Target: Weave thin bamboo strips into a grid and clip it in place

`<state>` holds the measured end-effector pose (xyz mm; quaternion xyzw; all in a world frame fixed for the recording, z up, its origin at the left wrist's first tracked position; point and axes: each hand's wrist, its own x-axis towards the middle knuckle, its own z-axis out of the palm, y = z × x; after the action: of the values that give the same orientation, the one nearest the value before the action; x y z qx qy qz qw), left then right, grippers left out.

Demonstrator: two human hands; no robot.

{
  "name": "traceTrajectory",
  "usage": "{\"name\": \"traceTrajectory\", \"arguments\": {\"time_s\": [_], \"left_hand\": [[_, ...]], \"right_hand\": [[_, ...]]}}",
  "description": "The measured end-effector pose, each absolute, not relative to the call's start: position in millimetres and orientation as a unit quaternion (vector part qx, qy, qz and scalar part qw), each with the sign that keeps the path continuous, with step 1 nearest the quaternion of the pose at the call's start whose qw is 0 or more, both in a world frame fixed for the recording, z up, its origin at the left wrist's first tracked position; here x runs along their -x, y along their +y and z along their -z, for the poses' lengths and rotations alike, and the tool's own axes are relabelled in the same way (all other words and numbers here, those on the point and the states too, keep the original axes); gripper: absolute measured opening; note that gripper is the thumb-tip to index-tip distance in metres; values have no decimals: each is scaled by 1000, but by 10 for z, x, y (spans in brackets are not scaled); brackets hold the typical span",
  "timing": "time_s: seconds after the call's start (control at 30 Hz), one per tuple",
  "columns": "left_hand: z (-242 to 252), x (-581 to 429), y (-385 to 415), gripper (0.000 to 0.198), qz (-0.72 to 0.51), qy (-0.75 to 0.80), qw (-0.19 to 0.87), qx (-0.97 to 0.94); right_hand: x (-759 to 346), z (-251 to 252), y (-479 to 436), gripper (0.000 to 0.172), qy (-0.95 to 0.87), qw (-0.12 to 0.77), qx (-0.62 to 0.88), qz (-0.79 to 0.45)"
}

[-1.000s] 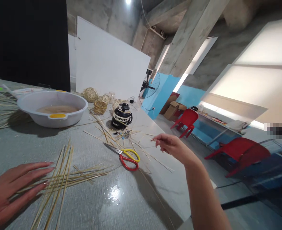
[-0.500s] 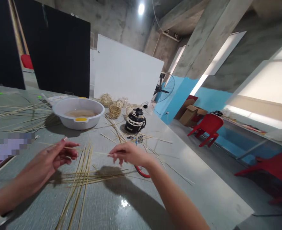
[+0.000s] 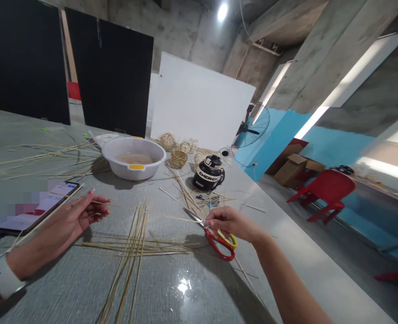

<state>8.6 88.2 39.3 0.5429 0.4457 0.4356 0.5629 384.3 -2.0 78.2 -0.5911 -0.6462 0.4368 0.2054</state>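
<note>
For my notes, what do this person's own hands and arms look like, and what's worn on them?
Both the left hand and right hand are ungloved. A white wristband with small dark holes circles the left wrist. The visible right forearm has no sleeve, watch or bracelet.

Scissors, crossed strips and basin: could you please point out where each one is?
Scissors (image 3: 226, 258): head view, on the red handle.
Crossed strips (image 3: 136, 248): head view, where they cross.
Basin (image 3: 124, 172): head view, on the front outer wall.
</note>
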Motion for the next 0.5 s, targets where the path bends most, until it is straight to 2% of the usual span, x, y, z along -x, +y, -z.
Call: {"name": "traceTrajectory", "arguments": {"time_s": [0.1,0.3,0.37,0.43,0.5], "left_hand": [[-401,-74,865,35,-427,434,613,-504],[-375,-55,801,35,-391,451,636,-489],[-387,-97,716,35,-375,437,651,-495],[-416,-178,602,37,-370,413,664,-501],[-451,-279,488,36,-357,391,684,-502]], "right_hand": [[-3874,-711,-21,33,-639,191,597,-446],[-3957,-667,-39,36,-636,153,608,-450],[-3895,-710,-60,34,-671,132,605,-408],[-3737,-749,-85,28,-724,109,607,-309],[-3491,-761,-111,28,-750,122,612,-219]]}}
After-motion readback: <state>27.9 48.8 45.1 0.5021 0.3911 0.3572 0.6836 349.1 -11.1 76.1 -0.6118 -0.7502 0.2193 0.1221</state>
